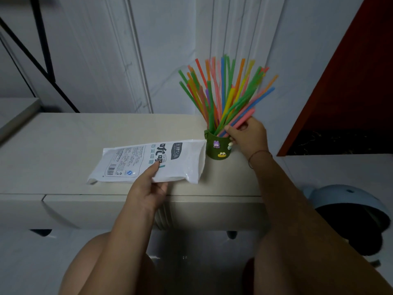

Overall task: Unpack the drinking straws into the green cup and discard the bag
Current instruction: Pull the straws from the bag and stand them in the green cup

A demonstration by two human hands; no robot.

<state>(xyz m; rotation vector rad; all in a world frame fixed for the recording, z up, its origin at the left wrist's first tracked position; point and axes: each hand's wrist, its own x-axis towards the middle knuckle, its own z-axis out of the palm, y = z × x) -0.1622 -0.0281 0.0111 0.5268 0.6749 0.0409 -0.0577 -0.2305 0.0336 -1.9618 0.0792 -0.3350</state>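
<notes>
We are watching dark green felt cup [217, 149] with cartoon charms standing on pale beige worktop [63, 145]. Bunch of multicoloured plastic drinking straws [225, 96] fanning upright inside cup. Right hand [247, 136] pinching pink straws at cup rim. Left hand [148, 188] pinching flat white printed plastic bag [148, 161], lying just left of cup, touching it.

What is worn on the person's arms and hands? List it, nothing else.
Both forearms are bare, with no sleeves in view. The left hand carries no ring, watch or glove. The right hand is also ungloved; a thin dark string bracelet circles its wrist.
</notes>
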